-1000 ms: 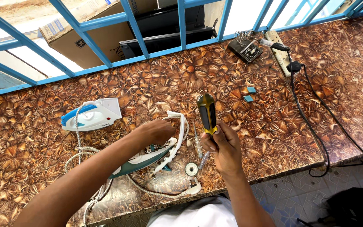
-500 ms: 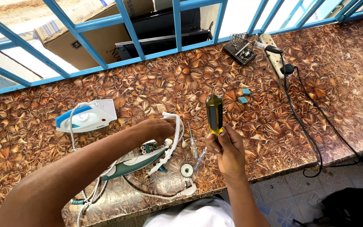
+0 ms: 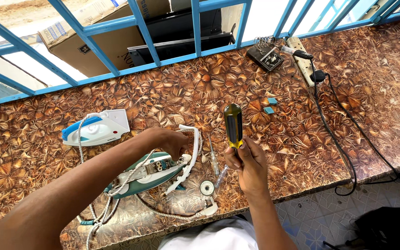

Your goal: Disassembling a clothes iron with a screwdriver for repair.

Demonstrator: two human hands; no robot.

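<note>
Big brown counter (image 3: 172,92) with a leaf pattern, under blue window bars (image 3: 195,28). Near the front edge, a teal and white iron (image 3: 151,171) lying open, white handle piece (image 3: 191,153) sticking up beside it. Left hand (image 3: 170,141) resting on top of the iron, fingers curled down over it. Farther left, a blue and white iron (image 3: 96,129), flat on the counter. Right hand (image 3: 251,162) closed tight around a screwdriver (image 3: 233,125), yellow and black handle pointing up, just right of the open iron. Thin clear screwdriver (image 3: 214,157) flat between the hands. Two tiny blue squares (image 3: 270,105) farther back.
</note>
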